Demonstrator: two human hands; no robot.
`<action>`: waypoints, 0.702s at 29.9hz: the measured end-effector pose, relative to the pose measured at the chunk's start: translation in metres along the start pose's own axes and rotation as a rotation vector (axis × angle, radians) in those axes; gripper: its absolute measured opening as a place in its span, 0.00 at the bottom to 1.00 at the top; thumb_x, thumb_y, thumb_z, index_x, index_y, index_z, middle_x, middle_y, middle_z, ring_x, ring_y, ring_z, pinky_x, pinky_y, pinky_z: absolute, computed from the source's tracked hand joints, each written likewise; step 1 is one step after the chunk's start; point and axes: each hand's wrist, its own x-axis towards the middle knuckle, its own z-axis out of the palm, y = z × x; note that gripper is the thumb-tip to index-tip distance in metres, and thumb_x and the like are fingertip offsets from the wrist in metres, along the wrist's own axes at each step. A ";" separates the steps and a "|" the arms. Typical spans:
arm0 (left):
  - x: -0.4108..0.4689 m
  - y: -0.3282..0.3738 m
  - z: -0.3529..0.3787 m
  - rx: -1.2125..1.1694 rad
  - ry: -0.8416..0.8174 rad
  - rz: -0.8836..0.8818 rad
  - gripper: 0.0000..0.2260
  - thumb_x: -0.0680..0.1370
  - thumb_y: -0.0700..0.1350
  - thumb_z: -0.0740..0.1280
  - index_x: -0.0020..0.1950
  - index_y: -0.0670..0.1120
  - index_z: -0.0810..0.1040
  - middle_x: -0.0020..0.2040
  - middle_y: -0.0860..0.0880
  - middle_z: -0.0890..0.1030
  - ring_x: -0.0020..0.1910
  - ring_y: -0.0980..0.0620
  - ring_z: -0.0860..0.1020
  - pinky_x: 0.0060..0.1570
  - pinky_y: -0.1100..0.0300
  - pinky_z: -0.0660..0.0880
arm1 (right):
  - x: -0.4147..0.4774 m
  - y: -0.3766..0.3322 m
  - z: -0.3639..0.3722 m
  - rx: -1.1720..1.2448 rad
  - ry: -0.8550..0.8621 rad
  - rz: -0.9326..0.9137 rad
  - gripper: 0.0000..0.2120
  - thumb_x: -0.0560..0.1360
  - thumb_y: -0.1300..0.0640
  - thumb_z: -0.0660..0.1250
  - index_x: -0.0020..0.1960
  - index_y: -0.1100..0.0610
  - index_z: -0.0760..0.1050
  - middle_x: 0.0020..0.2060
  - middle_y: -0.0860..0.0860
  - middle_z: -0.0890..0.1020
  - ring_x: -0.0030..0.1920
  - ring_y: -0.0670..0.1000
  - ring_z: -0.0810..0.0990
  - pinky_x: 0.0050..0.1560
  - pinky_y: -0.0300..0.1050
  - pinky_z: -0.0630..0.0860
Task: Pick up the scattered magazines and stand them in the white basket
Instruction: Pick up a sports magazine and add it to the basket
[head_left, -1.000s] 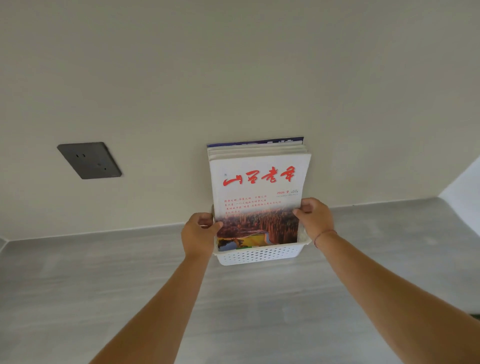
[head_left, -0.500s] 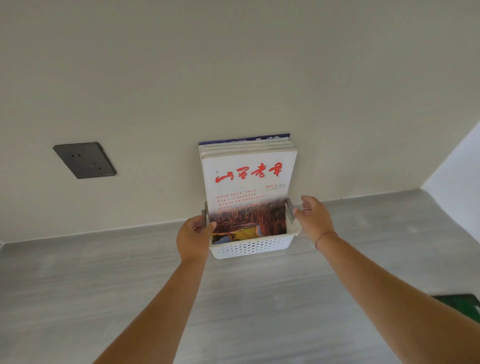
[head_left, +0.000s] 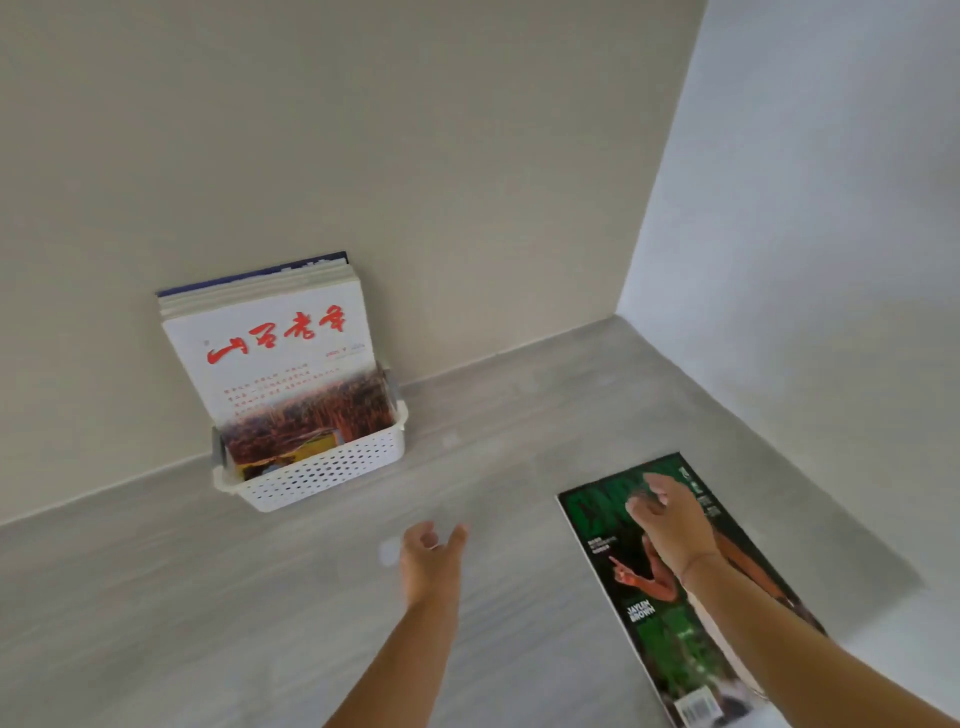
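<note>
A white perforated basket (head_left: 322, 475) stands against the wall with several magazines upright in it; the front one (head_left: 280, 364) is white with red characters. A green magazine (head_left: 670, 639) lies flat on the grey counter at the right. My right hand (head_left: 670, 525) hovers over the green magazine's upper part, fingers loosely spread and holding nothing. Over bare counter between basket and green magazine, my left hand (head_left: 431, 558) is empty with relaxed fingers.
The grey counter (head_left: 208, 597) runs to a corner where the beige back wall meets a white side wall (head_left: 805, 260) on the right. The green magazine lies close to that side wall.
Both hands let go of the basket and its magazines and drew back to the right. The view turned right, bringing the green magazine into sight under my right hand.
</note>
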 end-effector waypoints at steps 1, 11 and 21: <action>-0.009 -0.003 0.016 0.011 -0.037 -0.004 0.25 0.73 0.48 0.71 0.66 0.43 0.69 0.62 0.43 0.75 0.58 0.44 0.75 0.57 0.53 0.71 | -0.002 0.014 -0.013 0.004 0.018 0.030 0.22 0.73 0.59 0.67 0.66 0.58 0.69 0.44 0.52 0.81 0.39 0.50 0.82 0.36 0.38 0.77; -0.094 -0.027 0.139 -0.046 -0.200 -0.149 0.27 0.72 0.46 0.72 0.68 0.41 0.68 0.60 0.43 0.77 0.54 0.45 0.77 0.52 0.55 0.72 | -0.029 0.114 -0.107 -0.178 -0.071 0.121 0.25 0.74 0.54 0.67 0.68 0.58 0.66 0.63 0.57 0.73 0.61 0.55 0.72 0.64 0.50 0.68; -0.097 -0.024 0.157 -0.238 -0.230 -0.277 0.03 0.73 0.37 0.70 0.43 0.40 0.77 0.41 0.41 0.82 0.39 0.45 0.82 0.43 0.51 0.79 | -0.032 0.129 -0.117 0.050 -0.152 0.157 0.25 0.72 0.58 0.69 0.66 0.58 0.68 0.62 0.56 0.74 0.60 0.54 0.73 0.65 0.51 0.70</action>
